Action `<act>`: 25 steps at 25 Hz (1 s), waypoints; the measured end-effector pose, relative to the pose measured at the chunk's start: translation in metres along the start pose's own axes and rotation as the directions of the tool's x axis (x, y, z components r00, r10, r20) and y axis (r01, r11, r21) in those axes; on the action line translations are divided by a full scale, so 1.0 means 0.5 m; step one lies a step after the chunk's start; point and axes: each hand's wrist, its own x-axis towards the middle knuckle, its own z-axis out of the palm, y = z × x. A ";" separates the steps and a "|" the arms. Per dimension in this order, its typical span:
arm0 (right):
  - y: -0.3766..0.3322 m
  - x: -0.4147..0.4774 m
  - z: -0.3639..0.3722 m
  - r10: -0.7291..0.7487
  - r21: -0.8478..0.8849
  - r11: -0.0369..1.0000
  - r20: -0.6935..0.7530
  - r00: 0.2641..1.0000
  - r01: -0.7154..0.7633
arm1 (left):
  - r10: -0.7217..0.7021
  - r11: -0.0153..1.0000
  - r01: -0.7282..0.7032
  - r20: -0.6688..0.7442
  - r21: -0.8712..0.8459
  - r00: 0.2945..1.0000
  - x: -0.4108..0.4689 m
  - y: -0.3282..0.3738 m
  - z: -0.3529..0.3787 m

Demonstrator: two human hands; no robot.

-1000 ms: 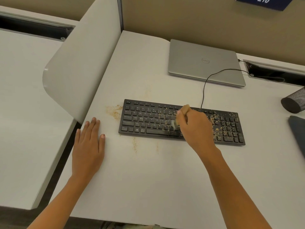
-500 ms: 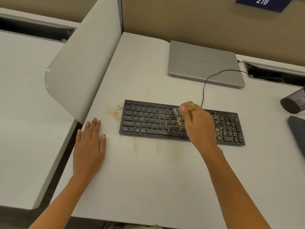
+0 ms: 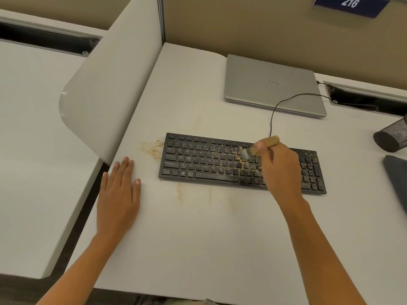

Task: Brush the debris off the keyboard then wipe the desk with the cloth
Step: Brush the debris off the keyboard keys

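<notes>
Presently brushing: right hand (image 3: 279, 166) grips brush (image 3: 269, 140) over keyboard (image 3: 198, 159) middle; left hand (image 3: 119, 194) flat on desk (image 3: 220, 238). Next stroke should clear right-side crumbs (image 3: 311, 154).

The one head-worn camera looked forward and steeply down at the desk (image 3: 198, 238) from close above. Its wide view held the keyboard (image 3: 198, 159) mid-frame and reached the back wall (image 3: 264, 29).

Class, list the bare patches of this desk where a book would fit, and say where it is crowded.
Bare: the near desk between both forearms, below the keyboard; the far corner between divider and laptop. Crowded: debris left of the keyboard, cable behind it, right hand with brush over it.
</notes>
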 end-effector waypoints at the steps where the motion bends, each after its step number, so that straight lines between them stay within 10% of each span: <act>1: -0.003 0.002 0.007 0.004 0.067 0.998 -0.018 1.000 -0.002 | 0.002 1.000 -0.002 -0.002 0.001 1.000 0.000 0.000 0.000; 8: -0.029 0.025 0.025 0.063 -0.228 0.973 0.155 0.986 -0.026 | -0.004 1.000 0.004 0.005 -0.010 1.000 -0.002 0.003 -0.001; 25: -0.008 0.006 0.009 0.014 -0.176 0.984 0.094 0.995 0.003 | 0.004 1.000 -0.004 0.009 -0.002 1.000 -0.001 0.003 -0.001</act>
